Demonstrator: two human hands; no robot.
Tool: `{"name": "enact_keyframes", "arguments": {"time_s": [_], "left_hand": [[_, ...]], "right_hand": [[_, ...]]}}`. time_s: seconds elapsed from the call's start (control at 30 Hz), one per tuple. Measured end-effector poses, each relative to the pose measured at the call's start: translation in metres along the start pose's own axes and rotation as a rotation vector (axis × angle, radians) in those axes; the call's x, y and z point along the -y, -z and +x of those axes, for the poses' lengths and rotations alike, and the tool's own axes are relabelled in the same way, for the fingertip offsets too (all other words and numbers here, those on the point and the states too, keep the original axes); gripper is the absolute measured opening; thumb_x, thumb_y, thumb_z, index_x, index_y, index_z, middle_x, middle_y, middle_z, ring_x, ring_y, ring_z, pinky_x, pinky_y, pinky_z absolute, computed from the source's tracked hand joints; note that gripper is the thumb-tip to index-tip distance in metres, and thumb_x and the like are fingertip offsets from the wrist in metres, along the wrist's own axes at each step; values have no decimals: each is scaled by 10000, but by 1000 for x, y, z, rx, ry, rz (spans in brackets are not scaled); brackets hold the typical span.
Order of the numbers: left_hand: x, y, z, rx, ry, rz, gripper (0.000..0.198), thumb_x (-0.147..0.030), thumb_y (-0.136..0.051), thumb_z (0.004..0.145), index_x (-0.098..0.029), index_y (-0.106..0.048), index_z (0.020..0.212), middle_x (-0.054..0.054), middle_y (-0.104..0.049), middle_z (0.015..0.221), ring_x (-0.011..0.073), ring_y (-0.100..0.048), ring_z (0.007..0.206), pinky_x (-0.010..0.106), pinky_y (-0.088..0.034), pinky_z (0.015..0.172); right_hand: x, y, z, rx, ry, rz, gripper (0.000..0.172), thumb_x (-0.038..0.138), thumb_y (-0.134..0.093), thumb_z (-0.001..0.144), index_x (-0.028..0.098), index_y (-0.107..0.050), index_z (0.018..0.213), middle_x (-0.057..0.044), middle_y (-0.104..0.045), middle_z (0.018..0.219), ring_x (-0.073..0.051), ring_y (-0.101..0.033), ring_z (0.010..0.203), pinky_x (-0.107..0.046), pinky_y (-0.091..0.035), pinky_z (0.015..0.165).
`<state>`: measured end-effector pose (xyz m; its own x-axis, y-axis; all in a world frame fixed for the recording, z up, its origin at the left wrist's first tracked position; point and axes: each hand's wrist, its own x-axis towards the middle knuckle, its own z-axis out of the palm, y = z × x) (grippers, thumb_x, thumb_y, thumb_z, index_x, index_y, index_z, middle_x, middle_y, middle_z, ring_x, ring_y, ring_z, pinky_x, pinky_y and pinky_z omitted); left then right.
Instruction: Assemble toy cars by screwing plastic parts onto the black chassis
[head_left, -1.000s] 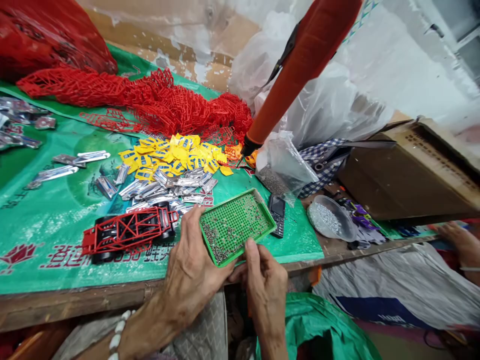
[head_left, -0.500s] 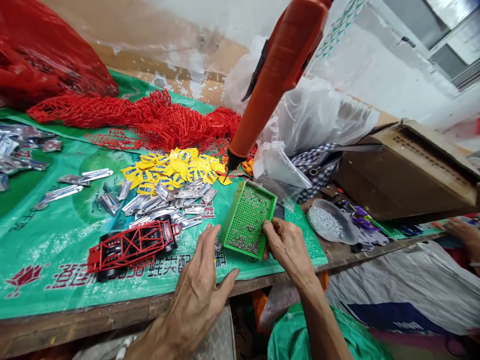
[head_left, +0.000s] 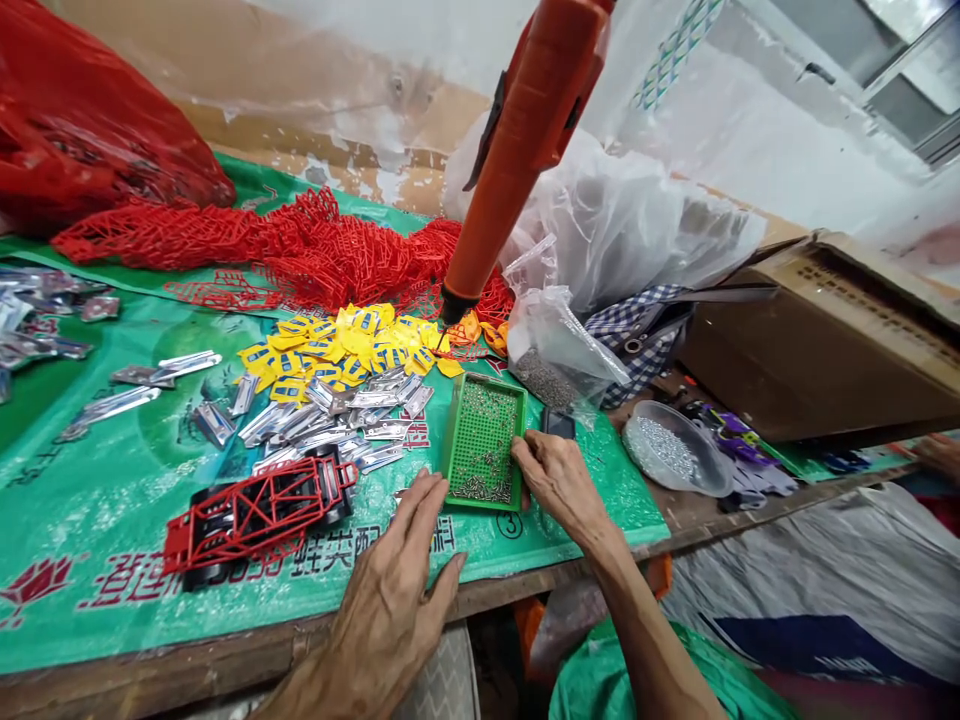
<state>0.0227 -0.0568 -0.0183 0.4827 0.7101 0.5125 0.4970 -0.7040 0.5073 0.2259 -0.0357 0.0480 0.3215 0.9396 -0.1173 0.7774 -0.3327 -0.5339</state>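
My right hand (head_left: pixel 561 486) grips the right side of a green plastic tray (head_left: pixel 459 430), thumb and fingers at its edge. Small screws (head_left: pixel 484 488) gather mostly at the tray's near end, with others scattered across its perforated bottom. Close to the tray's lower left corner is my left hand (head_left: pixel 397 580), fingers stretched out, thumb apart, holding nothing. A toy car chassis with a red frame (head_left: pixel 259 510) and black wheels lies to the left of that hand. Behind it is a pile of silvery metal-like pieces (head_left: pixel 315 420), with yellow pieces (head_left: pixel 345 345) beyond.
An orange electric screwdriver (head_left: pixel 517 160) hangs over the table, tip down behind the tray. Red frames (head_left: pixel 337 250) are heaped at the back. At right are a clear bag of small parts (head_left: pixel 547 375), a bowl (head_left: pixel 660 445), a cardboard box (head_left: pixel 840 340) and another person's hand (head_left: pixel 941 455).
The green tray has turned to sit straighter and now lies flatter on the table, my right hand still on it. My left hand stays open beside it. The view has shifted slightly.
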Motion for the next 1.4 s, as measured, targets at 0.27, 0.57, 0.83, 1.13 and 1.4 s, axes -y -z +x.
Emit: {"name": "enact_keyframes", "arguments": {"time_s": [0.27, 0.57, 0.83, 1.13, 1.4], "left_hand": [[11, 8, 2, 73, -281, 302, 347, -102, -347, 986, -49, -650, 1145, 179, -705, 1238, 318, -655, 1203, 409, -625, 930], [15, 15, 2, 33, -282, 507, 477, -127, -265, 1033, -53, -736, 1052, 136, -749, 1157, 286, -713, 1102, 389, -633, 886], [22, 10, -8, 45, -230, 472, 357, -177, -389, 1026, -48, -692, 1162, 128, -702, 1268, 303, -657, 1199, 413, -612, 943], [26, 7, -15, 44, -217, 416, 317, -186, -470, 1006, -49, -628, 1245, 136, -653, 1345, 304, -596, 1282, 425, -591, 998], [20, 13, -9, -3, -197, 397, 315, -160, -406, 1014, -35, -623, 1205, 165, -703, 1247, 324, -667, 1181, 457, -645, 894]], "right_hand": [[-3, 1, 5, 1, 10, -14, 409, 262, -400, 954, 254, -373, 546, -5, -532, 380, -146, -527, 420, -270, -368, 563], [-2, 3, 8, -11, 24, -29, 418, 264, -401, 953, 257, -356, 538, -1, -530, 383, -141, -533, 421, -263, -373, 564], [-3, 5, 12, 27, 31, -76, 437, 237, -433, 941, 247, -329, 517, 14, -477, 369, -128, -492, 412, -261, -341, 549], [-3, 4, 14, 119, 67, -139, 401, 263, -364, 964, 247, -346, 563, 15, -491, 397, -126, -518, 425, -253, -340, 531], [-6, 24, 39, 340, 252, -277, 419, 315, -403, 959, 223, -330, 556, 38, -417, 457, -106, -397, 465, -262, -270, 530]]}}
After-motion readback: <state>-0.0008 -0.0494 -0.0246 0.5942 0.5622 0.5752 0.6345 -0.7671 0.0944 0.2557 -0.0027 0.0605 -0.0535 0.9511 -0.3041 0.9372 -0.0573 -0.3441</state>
